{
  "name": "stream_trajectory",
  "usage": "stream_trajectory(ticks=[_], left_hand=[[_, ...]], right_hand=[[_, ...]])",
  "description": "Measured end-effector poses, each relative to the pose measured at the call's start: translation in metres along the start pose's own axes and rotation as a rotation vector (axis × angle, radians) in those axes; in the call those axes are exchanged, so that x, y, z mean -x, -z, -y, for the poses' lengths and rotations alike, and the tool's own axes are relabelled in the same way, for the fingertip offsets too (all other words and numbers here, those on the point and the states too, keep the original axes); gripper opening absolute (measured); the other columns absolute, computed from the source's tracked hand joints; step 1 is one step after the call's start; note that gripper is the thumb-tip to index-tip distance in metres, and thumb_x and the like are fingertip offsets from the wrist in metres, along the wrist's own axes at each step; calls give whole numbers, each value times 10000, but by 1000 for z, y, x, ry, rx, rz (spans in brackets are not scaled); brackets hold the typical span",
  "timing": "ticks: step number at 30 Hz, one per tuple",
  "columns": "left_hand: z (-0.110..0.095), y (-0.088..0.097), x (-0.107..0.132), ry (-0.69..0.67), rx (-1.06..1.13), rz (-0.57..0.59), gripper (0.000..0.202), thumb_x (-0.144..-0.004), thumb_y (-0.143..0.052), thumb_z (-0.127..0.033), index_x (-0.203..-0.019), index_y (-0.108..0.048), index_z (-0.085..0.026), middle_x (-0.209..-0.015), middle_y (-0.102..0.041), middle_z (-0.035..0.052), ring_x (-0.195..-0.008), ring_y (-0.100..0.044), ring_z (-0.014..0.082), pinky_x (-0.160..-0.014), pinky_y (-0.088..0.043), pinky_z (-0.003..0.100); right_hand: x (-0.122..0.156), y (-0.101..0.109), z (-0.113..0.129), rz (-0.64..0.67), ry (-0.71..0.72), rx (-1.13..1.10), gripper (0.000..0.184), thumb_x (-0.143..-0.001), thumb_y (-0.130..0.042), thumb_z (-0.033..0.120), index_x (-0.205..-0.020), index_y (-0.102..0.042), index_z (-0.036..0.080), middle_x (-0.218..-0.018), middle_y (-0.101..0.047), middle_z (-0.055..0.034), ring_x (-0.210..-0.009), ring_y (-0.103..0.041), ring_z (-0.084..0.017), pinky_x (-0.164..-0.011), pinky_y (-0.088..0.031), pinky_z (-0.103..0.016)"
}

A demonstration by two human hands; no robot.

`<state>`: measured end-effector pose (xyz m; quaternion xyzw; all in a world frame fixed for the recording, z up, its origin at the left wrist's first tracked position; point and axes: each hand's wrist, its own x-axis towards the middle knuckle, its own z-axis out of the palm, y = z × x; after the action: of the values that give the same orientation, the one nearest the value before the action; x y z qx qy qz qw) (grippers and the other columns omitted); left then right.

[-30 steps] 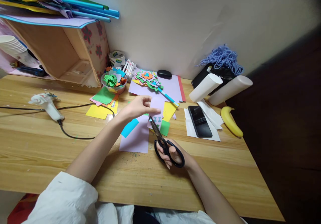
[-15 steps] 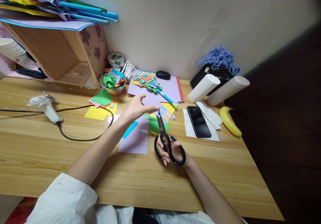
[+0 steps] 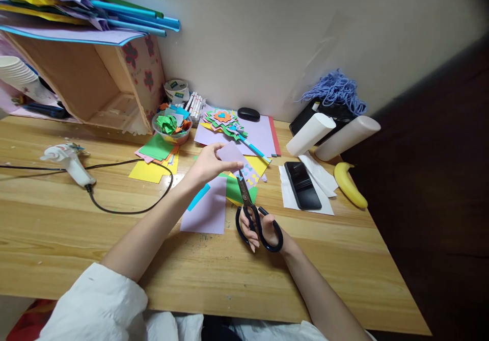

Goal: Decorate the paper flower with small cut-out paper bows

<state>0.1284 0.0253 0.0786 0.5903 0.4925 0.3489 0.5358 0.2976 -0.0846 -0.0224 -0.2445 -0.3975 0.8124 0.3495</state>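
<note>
Between thumb and fingers, my left hand [image 3: 211, 165] pinches a piece of lilac paper [image 3: 229, 153] above the table. My right hand [image 3: 263, 229] grips black-handled scissors [image 3: 247, 198], whose tips point up at the paper's lower edge beside my left thumb. Beneath lie a green sheet [image 3: 237, 190] and a lilac sheet [image 3: 208, 213] with a blue strip [image 3: 198, 197] on it. Behind the held paper, small yellow and blue bow shapes [image 3: 253, 179] show on a lilac piece. A layered paper flower [image 3: 222, 117] with a blue-striped stem [image 3: 255, 148] rests farther back.
A glue gun [image 3: 69, 162] and its looping black cable [image 3: 126, 212] lie left. A bowl of paper scraps [image 3: 171, 127] stands beside an open box [image 3: 139, 76]. To the right are a phone [image 3: 303, 185], a banana [image 3: 349, 185], white rolls [image 3: 310, 134] and blue yarn [image 3: 336, 91].
The lilac paper tilts slightly differently in my left hand, and the scissor tips have shifted a little left and down. Everything else stays put.
</note>
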Motion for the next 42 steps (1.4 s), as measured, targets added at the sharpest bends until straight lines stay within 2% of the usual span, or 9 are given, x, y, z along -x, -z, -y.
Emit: stream_trajectory(ticks=[4,11,18,25,30,37,42], left_hand=[[0,-1,0,11,69,42,520,-502,-791,-321,-927,-572,-116,-761,-664,53,-637,-605,160,-577,-447,251],[0,0,0,15,60,46,488,-502,-790,-312,-893,-571,-118,-751,-663,48,-629,-604,152,-566,-439,237],[5,0,-2,25,69,34,632,-490,-801,-323,-1021,-535,-109,-770,-662,58,-649,-624,174,-614,-472,277],[6,1,-2,32,89,-6,608,-489,-801,-332,-993,-558,-96,-837,-664,94,-755,-635,216,-708,-492,325],[4,1,-1,18,94,-22,609,-485,-804,-326,-993,-556,-101,-861,-663,96,-774,-634,221,-722,-496,334],[1,0,0,50,107,33,573,-497,-804,-334,-946,-548,-86,-827,-665,101,-702,-641,197,-672,-508,321],[0,0,-1,22,126,58,450,-518,-796,-288,-852,-560,-101,-768,-668,72,-650,-633,166,-618,-505,282]], right_hand=[[0,-1,1,15,-11,14,657,-510,-508,791,-719,-430,172,-469,-440,85,-309,-389,-42,-327,-450,-196],[-1,0,0,47,-17,-51,639,-520,-533,773,-714,-431,172,-462,-441,88,-302,-390,-40,-324,-451,-189],[-2,-10,1,-34,-10,-28,668,-468,-532,792,-702,-418,176,-454,-425,95,-296,-374,-35,-316,-445,-191],[-3,-12,1,-59,25,0,657,-494,-519,792,-711,-418,180,-455,-414,97,-295,-357,-33,-311,-435,-193],[-2,-15,3,-68,45,45,645,-515,-505,793,-703,-410,183,-451,-394,101,-293,-343,-31,-307,-428,-189],[-2,-14,2,-58,44,24,622,-533,-537,767,-704,-414,181,-455,-396,102,-292,-341,-28,-306,-421,-178],[-2,-10,2,-57,19,28,631,-513,-556,763,-699,-421,175,-448,-398,104,-286,-336,-24,-298,-414,-173]])
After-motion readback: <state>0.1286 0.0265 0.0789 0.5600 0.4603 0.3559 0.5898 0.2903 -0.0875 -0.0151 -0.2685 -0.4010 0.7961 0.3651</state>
